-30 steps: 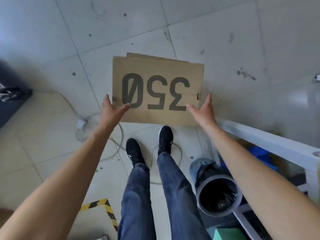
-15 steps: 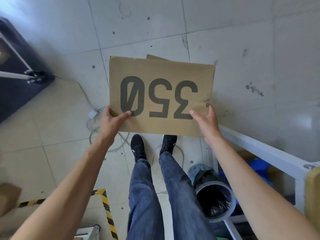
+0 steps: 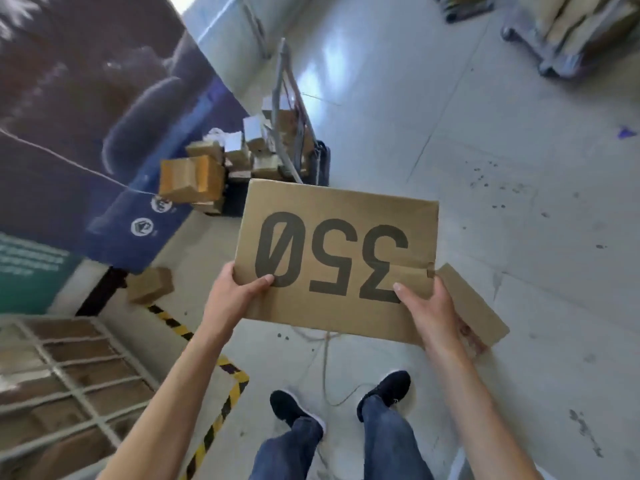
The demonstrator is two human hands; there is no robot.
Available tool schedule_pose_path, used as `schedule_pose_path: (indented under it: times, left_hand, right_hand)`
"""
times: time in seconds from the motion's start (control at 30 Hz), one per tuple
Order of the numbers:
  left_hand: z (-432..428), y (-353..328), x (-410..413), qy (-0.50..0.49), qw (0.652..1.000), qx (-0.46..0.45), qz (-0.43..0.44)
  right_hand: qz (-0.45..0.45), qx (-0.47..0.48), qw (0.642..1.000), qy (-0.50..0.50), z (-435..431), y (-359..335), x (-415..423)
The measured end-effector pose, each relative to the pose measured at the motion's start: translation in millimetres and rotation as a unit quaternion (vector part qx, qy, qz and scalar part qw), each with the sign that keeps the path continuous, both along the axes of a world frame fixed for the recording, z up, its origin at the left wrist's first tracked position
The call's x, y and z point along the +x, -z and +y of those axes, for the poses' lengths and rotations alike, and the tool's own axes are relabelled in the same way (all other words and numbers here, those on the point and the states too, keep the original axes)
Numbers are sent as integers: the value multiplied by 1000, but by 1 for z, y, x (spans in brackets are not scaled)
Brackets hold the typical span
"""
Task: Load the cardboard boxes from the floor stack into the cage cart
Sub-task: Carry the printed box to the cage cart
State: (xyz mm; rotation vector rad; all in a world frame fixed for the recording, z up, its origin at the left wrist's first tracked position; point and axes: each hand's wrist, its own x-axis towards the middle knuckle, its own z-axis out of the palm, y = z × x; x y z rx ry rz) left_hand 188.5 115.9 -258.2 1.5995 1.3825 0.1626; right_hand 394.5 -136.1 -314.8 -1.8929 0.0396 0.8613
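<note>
I hold a flat brown cardboard box (image 3: pixel 332 216) printed with a large black "350", lifted above the floor in front of me. My left hand (image 3: pixel 232 295) grips its near left edge, thumb on top. My right hand (image 3: pixel 426 308) grips the near right edge, with a loose side flap (image 3: pixel 475 306) hanging out beyond it. The white wire grid of the cage cart (image 3: pixel 65 372) shows at the lower left, with brown cardboard seen through its bars.
Black-and-yellow hazard tape (image 3: pixel 221 386) runs on the floor by the cart. A small box (image 3: pixel 150 285) lies near a dark blue banner (image 3: pixel 86 133). More boxes (image 3: pixel 207 168) are piled by a metal frame behind. A cable (image 3: pixel 325 368) trails near my feet.
Both hands closed on the box and lifted it off the floor. My view has swung left, away from the white frame and bin, bringing the cage cart and banner into sight.
</note>
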Motion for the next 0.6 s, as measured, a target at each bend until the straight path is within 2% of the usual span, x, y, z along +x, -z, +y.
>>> schedule_pose_path:
  times: [0.23,0.4,0.47,0.6]
  left_hand:
    - [4,-109,-214,-174,981,89,-7]
    - [-15,-135,-383,-291,952,81,-44]
    - [-18,-139,-426,-317,944,76,-47]
    - [-38,-150,-547,-396,910,92,-77]
  right_hand:
    - [-41,63,980,-183,115,-114,-129]
    - [-61,95,950,-292,176,-159,-274]
    - [-65,101,942,-312,188,-165,-316]
    - [-68,95,914,-388,222,-176,-438]
